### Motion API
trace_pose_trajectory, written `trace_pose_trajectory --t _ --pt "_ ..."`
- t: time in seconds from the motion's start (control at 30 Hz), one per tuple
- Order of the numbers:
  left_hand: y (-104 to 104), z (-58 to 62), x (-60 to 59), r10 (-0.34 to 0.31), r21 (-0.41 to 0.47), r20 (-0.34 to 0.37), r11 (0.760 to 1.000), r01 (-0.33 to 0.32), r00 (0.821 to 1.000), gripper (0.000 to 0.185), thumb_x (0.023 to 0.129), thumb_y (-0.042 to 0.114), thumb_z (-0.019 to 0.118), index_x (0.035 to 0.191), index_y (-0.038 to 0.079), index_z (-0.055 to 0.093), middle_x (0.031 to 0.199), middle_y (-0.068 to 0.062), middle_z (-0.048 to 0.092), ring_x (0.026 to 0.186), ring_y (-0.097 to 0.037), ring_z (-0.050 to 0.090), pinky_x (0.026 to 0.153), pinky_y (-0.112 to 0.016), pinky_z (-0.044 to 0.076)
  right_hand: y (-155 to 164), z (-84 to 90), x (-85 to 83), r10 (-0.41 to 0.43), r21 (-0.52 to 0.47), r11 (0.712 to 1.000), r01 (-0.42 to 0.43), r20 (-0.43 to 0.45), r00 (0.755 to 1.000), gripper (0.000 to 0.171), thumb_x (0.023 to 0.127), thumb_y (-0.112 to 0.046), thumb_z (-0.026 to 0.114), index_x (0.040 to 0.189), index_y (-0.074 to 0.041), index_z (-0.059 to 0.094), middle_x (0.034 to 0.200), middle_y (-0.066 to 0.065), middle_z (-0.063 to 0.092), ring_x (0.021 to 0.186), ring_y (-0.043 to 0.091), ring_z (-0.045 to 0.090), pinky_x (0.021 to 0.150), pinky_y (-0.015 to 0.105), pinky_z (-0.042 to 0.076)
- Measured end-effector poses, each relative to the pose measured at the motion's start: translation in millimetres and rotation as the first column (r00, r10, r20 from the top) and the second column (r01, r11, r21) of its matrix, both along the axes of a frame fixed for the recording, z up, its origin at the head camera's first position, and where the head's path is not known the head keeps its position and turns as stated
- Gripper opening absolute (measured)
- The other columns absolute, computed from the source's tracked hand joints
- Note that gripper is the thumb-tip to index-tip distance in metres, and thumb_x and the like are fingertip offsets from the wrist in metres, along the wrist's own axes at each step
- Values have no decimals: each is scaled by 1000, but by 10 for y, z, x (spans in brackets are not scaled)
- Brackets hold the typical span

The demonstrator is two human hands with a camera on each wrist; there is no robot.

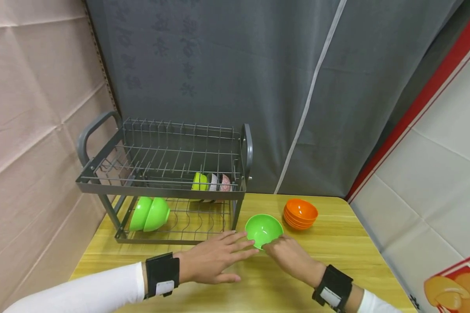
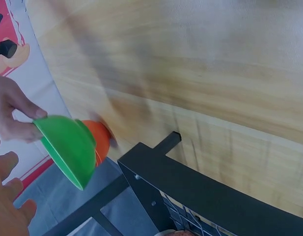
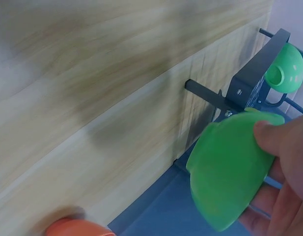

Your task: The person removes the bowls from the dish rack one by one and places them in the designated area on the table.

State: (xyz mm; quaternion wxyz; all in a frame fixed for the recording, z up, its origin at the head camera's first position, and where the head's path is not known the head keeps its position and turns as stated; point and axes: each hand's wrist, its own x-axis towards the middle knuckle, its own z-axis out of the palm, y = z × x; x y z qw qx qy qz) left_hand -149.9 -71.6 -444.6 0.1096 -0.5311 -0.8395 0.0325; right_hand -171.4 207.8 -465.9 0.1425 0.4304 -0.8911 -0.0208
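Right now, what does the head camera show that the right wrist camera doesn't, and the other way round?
Only the head view shows the left hand, the grey wire dish rack's top tier and the whole orange bowl stack. Only the right wrist view shows the right hand's fingers curled over the rim. Both show the loose green plastic bowl and wooden table.

We see a grey dish rack [image 1: 162,182] far left holding green bowls [image 1: 149,214]; orange bowls [image 1: 300,213] stacked right.
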Motion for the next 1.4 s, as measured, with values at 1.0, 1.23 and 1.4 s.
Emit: trace_pose_trajectory --t 1.0,1.23,1.4 --pt "168 -6 41 -52 -11 -48 999 51 998 70 104 63 30 162 24 26 165 -2 35 153 -23 34 124 -43 35 152 -390 -479 -188 -23 982 189 33 982 16 85 -9 77 76 -19 67 61 -11 55 57 5 50 53 26 47" --pt "153 2 47 -56 -6 -45 998 56 997 70 104 62 33 162 24 26 165 -1 35 153 -24 35 123 -43 36 172 -532 -581 -185 -27 982 187 52 981 18 85 -10 76 74 -18 65 62 -11 52 58 4 48 52 26 45" --pt "146 -4 40 -58 -14 -3 998 58 998 70 104 61 35 162 23 25 166 -3 34 153 -25 34 123 -45 37 214 -630 -608 -213 -9 977 215 94 972 17 87 -6 72 76 -16 65 62 -8 51 56 5 46 49 27 44"
